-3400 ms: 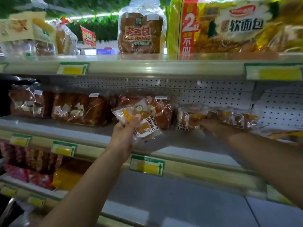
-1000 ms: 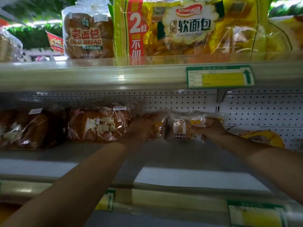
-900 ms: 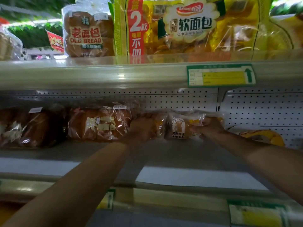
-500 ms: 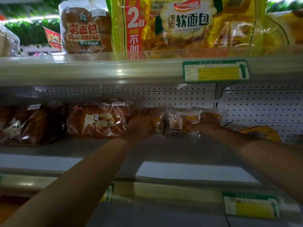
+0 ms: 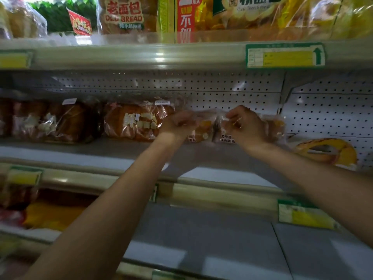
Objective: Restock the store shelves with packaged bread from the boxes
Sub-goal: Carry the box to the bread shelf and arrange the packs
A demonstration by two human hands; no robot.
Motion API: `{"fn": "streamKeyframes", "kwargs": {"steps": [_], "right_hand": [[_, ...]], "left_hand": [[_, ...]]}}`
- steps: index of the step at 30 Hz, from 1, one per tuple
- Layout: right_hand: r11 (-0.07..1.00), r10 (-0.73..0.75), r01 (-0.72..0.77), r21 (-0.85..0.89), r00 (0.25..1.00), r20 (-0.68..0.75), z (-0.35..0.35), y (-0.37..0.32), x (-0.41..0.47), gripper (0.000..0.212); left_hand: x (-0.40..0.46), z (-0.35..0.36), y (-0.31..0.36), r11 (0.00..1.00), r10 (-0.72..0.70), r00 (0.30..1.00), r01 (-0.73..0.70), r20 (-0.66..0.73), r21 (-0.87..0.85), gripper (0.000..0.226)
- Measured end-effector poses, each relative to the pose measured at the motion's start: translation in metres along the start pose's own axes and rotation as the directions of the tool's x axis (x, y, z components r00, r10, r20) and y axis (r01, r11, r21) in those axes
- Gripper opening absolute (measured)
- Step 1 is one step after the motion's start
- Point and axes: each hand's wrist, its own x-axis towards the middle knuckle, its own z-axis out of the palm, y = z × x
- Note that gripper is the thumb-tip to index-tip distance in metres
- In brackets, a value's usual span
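Note:
Two small clear packs of bread stand side by side at the back of the middle shelf (image 5: 201,156). My left hand (image 5: 177,123) is closed on the top of the left pack (image 5: 201,131). My right hand (image 5: 245,124) pinches the top of the right pack (image 5: 275,128), which carries a white label low on its front. Both packs rest on the shelf against the perforated back panel. Much of each pack is hidden behind my hands.
Brown loaves in clear bags (image 5: 133,122) fill the shelf to the left. A yellow pack (image 5: 327,152) lies to the right. The upper shelf (image 5: 141,55) holds an "Old Bread" loaf (image 5: 125,15) and yellow soft-bread bags (image 5: 262,13). Price tags line the shelf edges.
Both hands have risen from the sides of the two packs to their tops. The view has drifted down and to the right, showing more of the lower shelf.

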Motion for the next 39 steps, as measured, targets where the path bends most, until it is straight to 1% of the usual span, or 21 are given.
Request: {"fn": "streamKeyframes", "kwargs": {"steps": [2,4,8,11,13,15,18,21,23,26,29,31,32,35,37,39], "right_hand": [[0.992,-0.01,0.007,0.125,1.0,0.029,0.018,-0.023,-0.01,0.01],[0.971,-0.043,0.027,0.237,0.997,0.063,0.037,-0.045,-0.019,0.012],[0.908,-0.14,0.054,0.416,0.974,0.18,0.08,-0.094,-0.044,0.006],[0.846,-0.272,0.123,0.519,0.937,0.221,0.118,-0.135,-0.063,0.009],[0.794,-0.368,0.172,0.583,0.899,0.236,0.149,-0.166,-0.077,0.009],[0.747,-0.448,0.185,0.639,0.85,0.278,0.181,-0.199,-0.096,0.007],[0.693,-0.518,0.144,0.707,0.781,0.349,0.236,-0.247,-0.129,0.007],[0.657,-0.558,0.033,0.753,0.693,0.456,0.303,-0.283,-0.17,0.009],[0.681,-0.56,-0.046,0.731,0.609,0.561,0.35,-0.298,-0.199,0.01],[0.747,-0.532,-0.163,0.644,0.436,0.726,0.418,-0.312,-0.241,0.011],[0.816,-0.46,-0.243,0.525,0.279,0.843,0.487,-0.316,-0.284,0.008],[0.858,-0.388,-0.289,0.424,0.176,0.905,0.533,-0.309,-0.315,0.008],[0.875,-0.346,-0.313,0.368,0.128,0.93,0.554,-0.304,-0.332,0.009],[0.899,-0.234,-0.373,0.231,0.036,0.971,0.607,-0.282,-0.383,0.009],[0.924,-0.154,-0.36,0.128,-0.043,0.987,0.637,-0.26,-0.418,0.01],[0.938,-0.083,-0.343,0.043,-0.103,0.991,0.666,-0.236,-0.452,0.012]], "left_hand": [[-0.019,-0.016,0.002,0.995,0.001,0.999,-0.004,-0.034,-0.104,0.019],[-0.041,-0.038,0.006,0.986,0.003,0.996,-0.019,-0.093,-0.167,0.017],[-0.086,-0.088,0.004,0.986,0.043,0.977,-0.074,-0.208,-0.147,0.016],[-0.117,-0.136,-0.008,0.988,-0.003,0.958,-0.041,-0.285,-0.149,0.017],[-0.135,-0.175,-0.02,0.986,-0.064,0.931,0.004,-0.358,-0.166,0.019],[-0.152,-0.217,-0.033,0.987,-0.108,0.9,0.046,-0.423,-0.154,0.02],[-0.18,-0.284,-0.058,0.988,-0.147,0.843,0.104,-0.517,-0.112,0.018],[-0.213,-0.351,-0.087,0.974,-0.226,0.76,0.189,-0.609,-0.125,0.013],[-0.234,-0.393,-0.109,0.958,-0.277,0.703,0.257,-0.655,-0.129,0.011],[-0.263,-0.454,-0.154,0.911,-0.399,0.623,0.354,-0.673,-0.212,0.011],[-0.292,-0.512,-0.214,0.828,-0.532,0.517,0.485,-0.671,-0.282,0.013],[-0.314,-0.547,-0.258,0.764,-0.613,0.448,0.545,-0.651,-0.346,0.012],[-0.325,-0.561,-0.28,0.737,-0.643,0.422,0.569,-0.64,-0.365,0.011],[-0.354,-0.593,-0.344,0.654,-0.715,0.333,0.631,-0.615,-0.418,0.014],[-0.372,-0.605,-0.384,0.589,-0.766,0.279,0.665,-0.579,-0.458,0.018],[-0.386,-0.614,-0.421,0.542,-0.801,0.242,0.682,-0.548,-0.49,0.02]]}}
